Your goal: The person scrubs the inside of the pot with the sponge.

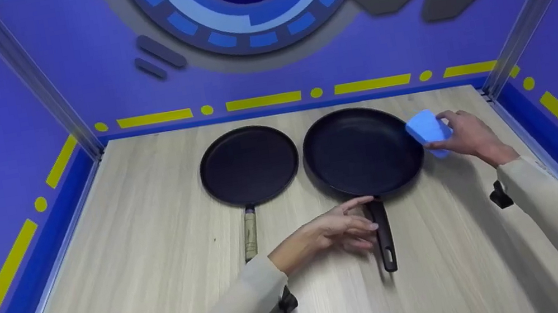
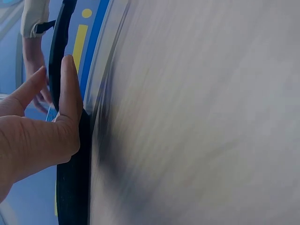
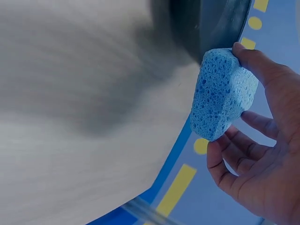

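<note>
A light blue sponge point(image 3: 216, 96) is pinched between the thumb and fingers of my right hand point(image 1: 470, 133). In the head view it overlaps the right rim of the larger dark frying pan point(image 1: 363, 153). My left hand point(image 1: 334, 229) is beside the pan's black handle point(image 1: 386, 243), its fingers loosely bent and not wrapped round it. The fingertips reach the handle near the pan; whether they touch it I cannot tell. In the left wrist view, the fingers cover part of the dark handle point(image 2: 61, 42).
A flatter dark round pan point(image 1: 249, 166) with a wood-look handle point(image 1: 250, 234) lies to the left of the frying pan. Both pans rest on a pale wooden table point(image 1: 123, 273). Blue-purple panels with yellow marks point(image 1: 263, 101) enclose the back and sides.
</note>
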The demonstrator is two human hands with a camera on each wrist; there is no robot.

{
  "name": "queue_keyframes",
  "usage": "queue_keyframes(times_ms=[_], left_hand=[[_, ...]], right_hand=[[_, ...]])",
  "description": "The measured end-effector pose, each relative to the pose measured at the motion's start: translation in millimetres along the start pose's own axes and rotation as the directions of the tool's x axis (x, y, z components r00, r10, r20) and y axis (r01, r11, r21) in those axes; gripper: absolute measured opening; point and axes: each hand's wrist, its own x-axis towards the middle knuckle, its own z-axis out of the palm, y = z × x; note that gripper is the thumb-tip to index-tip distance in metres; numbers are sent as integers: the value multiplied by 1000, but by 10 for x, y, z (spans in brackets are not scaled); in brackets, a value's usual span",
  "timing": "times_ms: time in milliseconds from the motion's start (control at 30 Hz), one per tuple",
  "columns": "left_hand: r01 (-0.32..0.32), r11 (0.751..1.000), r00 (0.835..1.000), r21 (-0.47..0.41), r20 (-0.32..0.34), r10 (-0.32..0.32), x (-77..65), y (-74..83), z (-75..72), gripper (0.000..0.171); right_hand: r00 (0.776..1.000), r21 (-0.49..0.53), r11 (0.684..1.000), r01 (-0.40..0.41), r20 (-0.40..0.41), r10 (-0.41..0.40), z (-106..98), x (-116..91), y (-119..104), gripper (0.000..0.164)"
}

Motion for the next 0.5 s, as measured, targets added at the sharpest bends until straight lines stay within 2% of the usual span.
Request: queue_keyframes(times_ms=[300,500], left_hand=[[-29,1000,999,-4,-44,29,-196,130,-288,68],[-113,993,988,16,-107,114,-390,276,-539,68]], right_hand=[[996,39,995,-93,19,92,18,-109,306,89],[991,32,992,-125,45,123,45,-133,440,91]])
